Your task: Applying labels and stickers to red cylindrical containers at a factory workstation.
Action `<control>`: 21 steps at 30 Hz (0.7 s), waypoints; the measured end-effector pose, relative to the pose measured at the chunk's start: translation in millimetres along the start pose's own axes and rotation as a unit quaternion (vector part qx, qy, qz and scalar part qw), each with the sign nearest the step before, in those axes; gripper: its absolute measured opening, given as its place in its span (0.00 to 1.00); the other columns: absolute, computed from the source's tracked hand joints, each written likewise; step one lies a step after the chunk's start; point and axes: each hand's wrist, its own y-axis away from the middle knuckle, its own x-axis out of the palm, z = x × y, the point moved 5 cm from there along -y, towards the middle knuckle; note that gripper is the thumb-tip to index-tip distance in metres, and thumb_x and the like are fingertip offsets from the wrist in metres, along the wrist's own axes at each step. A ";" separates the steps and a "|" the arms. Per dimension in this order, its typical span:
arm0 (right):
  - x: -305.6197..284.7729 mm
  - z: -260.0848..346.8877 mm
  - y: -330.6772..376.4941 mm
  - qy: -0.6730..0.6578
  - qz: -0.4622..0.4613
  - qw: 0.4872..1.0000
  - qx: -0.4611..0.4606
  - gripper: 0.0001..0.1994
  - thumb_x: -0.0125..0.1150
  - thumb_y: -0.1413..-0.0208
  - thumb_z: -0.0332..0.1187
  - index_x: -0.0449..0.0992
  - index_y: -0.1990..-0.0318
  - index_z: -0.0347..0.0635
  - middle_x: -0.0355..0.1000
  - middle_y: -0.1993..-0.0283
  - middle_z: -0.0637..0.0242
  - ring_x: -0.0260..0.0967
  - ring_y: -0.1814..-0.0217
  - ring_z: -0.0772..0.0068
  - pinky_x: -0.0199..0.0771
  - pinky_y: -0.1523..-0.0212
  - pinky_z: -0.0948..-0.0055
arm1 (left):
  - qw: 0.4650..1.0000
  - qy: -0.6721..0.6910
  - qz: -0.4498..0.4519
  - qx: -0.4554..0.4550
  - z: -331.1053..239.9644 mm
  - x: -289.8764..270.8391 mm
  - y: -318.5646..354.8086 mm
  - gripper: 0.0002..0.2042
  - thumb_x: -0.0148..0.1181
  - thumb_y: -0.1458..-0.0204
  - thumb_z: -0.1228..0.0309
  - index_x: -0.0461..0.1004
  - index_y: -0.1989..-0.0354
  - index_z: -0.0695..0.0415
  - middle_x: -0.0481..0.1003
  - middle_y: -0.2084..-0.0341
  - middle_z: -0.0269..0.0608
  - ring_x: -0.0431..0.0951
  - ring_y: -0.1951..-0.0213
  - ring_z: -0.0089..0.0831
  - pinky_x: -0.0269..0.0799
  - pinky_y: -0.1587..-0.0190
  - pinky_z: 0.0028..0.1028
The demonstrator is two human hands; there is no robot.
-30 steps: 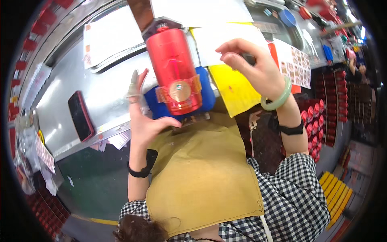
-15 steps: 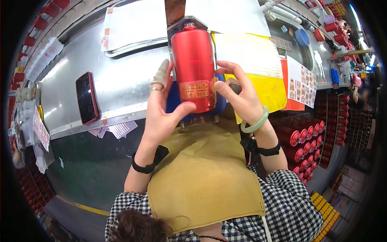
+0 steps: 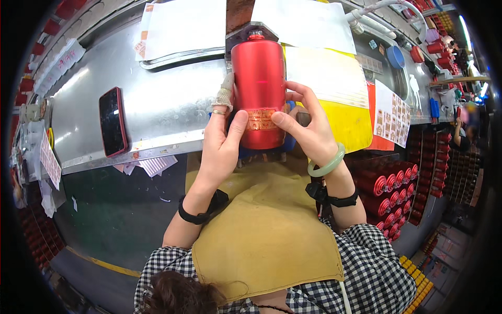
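Bottle: one red matte metal cylinder bottle [image 3: 259, 89] with a small dark cap, lying lengthwise at the middle of the metal bench, cap toward 12 o'clock, its base resting on a blue cradle [image 3: 288, 140] at 6 o'clock.
Label: one gold rectangular sticker [image 3: 261, 120] on the bottle's lower body, pinned between the two thumbs.
Left hand: the left hand [image 3: 222, 137] lies at 9 o'clock of the bottle, fingers nearly straight along its side, thumb pressed on the sticker's left edge; one finger wears a pale cot, another a ring. It is flat against the bottle, not wrapped round it.
Right hand: the right hand [image 3: 308, 128] at 3 o'clock is half curled, thumb on the sticker's right edge, fingertips touching the bottle's side; one pale green bangle [image 3: 328, 164] on the wrist.
Wrist bands: two black, one on each forearm.
Bench: one shiny steel worktop [image 3: 167, 99].
Phone: one red-edged phone [image 3: 112, 129], screen dark, at 9 o'clock, well apart from the bottle.
Sheets: two white sheets at 11 and 1 o'clock; one yellow sheet [image 3: 353, 118] at 3 o'clock.
Stock: many red bottles racked [image 3: 389, 191] at 4 o'clock, too many to count.
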 end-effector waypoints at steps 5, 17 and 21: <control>-1.4 -1.6 0.6 -0.009 0.002 1.000 0.005 0.34 0.74 0.44 0.36 0.64 0.33 0.37 0.69 0.48 0.63 0.60 0.69 0.88 0.66 0.65 0.84 | 0.997 -0.057 -0.028 0.040 -4.6 -5.8 10.1 0.27 0.41 0.29 0.74 0.47 0.24 0.66 0.53 0.26 0.52 0.55 0.26 0.37 0.51 0.26 0.38; -30.6 -2.9 2.3 0.047 -0.048 0.997 -0.025 0.21 0.66 0.36 0.37 0.72 0.40 0.36 0.75 0.55 0.70 0.60 0.70 0.87 0.65 0.66 0.83 | 0.862 -0.443 -0.049 0.242 -14.7 3.9 17.5 0.41 0.77 0.59 0.67 0.64 0.34 0.65 0.66 0.35 0.57 0.66 0.34 0.53 0.55 0.30 0.53; -33.2 2.6 17.3 0.083 -0.080 0.993 0.009 0.19 0.67 0.40 0.32 0.75 0.42 0.39 0.74 0.56 0.71 0.62 0.67 0.80 0.66 0.62 0.79 | 0.886 -0.425 0.001 0.185 -10.6 -4.4 18.2 0.44 0.76 0.56 0.72 0.59 0.29 0.65 0.66 0.33 0.55 0.64 0.31 0.51 0.58 0.30 0.42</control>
